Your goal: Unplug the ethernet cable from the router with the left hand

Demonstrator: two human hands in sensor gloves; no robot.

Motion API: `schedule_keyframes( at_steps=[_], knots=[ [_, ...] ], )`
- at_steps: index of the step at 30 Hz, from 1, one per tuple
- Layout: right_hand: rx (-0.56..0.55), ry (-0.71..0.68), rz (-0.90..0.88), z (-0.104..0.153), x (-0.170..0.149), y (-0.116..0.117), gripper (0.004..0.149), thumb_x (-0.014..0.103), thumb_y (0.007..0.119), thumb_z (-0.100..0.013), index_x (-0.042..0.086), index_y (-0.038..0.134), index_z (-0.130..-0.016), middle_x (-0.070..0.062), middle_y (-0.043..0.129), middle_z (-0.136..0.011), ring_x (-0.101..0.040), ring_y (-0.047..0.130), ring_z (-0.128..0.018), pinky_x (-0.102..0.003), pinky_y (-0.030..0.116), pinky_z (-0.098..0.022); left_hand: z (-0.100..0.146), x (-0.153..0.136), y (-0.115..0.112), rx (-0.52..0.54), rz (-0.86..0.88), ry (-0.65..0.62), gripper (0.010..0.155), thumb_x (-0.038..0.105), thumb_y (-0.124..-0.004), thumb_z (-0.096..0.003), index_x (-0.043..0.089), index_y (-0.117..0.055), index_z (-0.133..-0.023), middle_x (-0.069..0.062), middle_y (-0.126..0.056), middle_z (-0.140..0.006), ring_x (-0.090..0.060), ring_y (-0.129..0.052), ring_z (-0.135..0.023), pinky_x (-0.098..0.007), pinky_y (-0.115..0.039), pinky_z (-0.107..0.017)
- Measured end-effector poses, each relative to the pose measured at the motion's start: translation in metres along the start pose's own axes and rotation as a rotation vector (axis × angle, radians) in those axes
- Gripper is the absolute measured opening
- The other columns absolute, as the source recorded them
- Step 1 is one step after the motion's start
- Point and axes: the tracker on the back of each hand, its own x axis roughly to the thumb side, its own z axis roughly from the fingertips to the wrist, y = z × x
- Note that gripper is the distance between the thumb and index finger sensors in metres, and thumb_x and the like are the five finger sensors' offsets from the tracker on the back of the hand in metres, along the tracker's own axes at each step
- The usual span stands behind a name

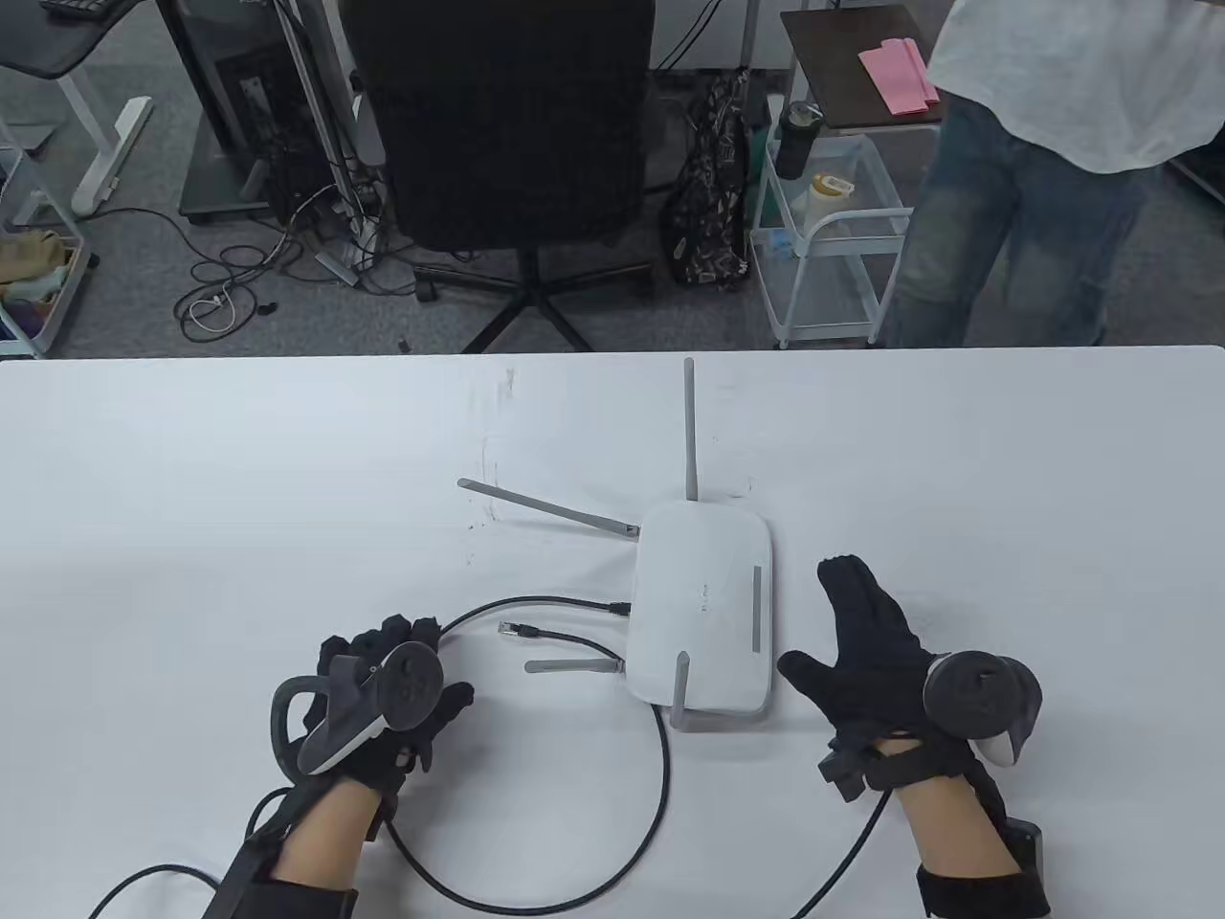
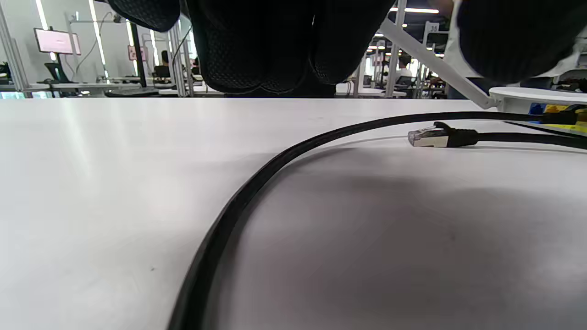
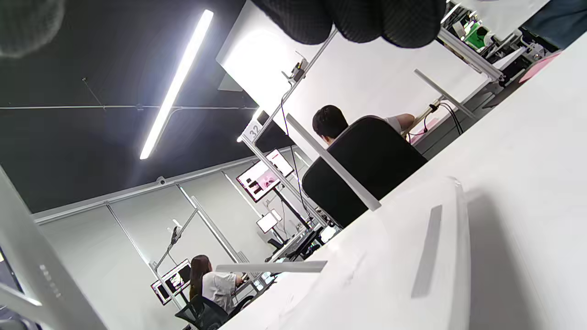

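A white router (image 1: 703,603) with several grey antennas lies on the white table (image 1: 239,459). A black ethernet cable (image 1: 660,766) loops over the table. One end (image 1: 620,607) meets the router's left side, and its other plug (image 1: 507,628) lies loose just left of the router. My left hand (image 1: 426,661) hovers palm down over the cable's arc, left of the router, gripping nothing. In the left wrist view its fingers (image 2: 275,55) hang above the cable (image 2: 257,183), with the loose plug (image 2: 424,136) ahead. My right hand (image 1: 842,632) lies open just right of the router (image 3: 412,256).
A black office chair (image 1: 507,124) stands beyond the table's far edge. A person in jeans (image 1: 1014,201) stands at the back right beside a white trolley (image 1: 833,258). A glove lead (image 1: 852,852) runs from my right wrist to the near edge.
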Motion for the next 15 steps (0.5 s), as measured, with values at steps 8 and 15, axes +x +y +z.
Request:
schedule_keyframes(
  at_steps=[8, 15],
  knots=[
    [0.013, 0.029, 0.027, 0.0, -0.003, 0.001, 0.116, 0.088, 0.063, -0.048, -0.009, 0.05, -0.109, -0.036, 0.046, -0.106, -0.062, 0.06, -0.089, -0.079, 0.051, -0.057, -0.005, -0.002, -0.003, 0.024, 0.005, -0.01, 0.078, 0.066, -0.078, -0.0415, 0.023, -0.071, -0.106, -0.014, -0.074, -0.109, -0.039, -0.084, -0.095, -0.066, -0.053, -0.073],
    [0.079, 0.1, 0.042, -0.001, -0.008, 0.014, 0.122, 0.091, 0.06, -0.042, -0.011, 0.052, -0.107, -0.038, 0.051, -0.102, -0.061, 0.067, -0.085, -0.072, 0.063, -0.054, -0.005, -0.009, -0.006, 0.011, 0.184, -0.026, 0.079, 0.068, -0.074, -0.043, 0.022, -0.067, -0.107, -0.014, -0.075, -0.108, -0.036, -0.089, -0.091, -0.058, -0.067, -0.069]
  ],
)
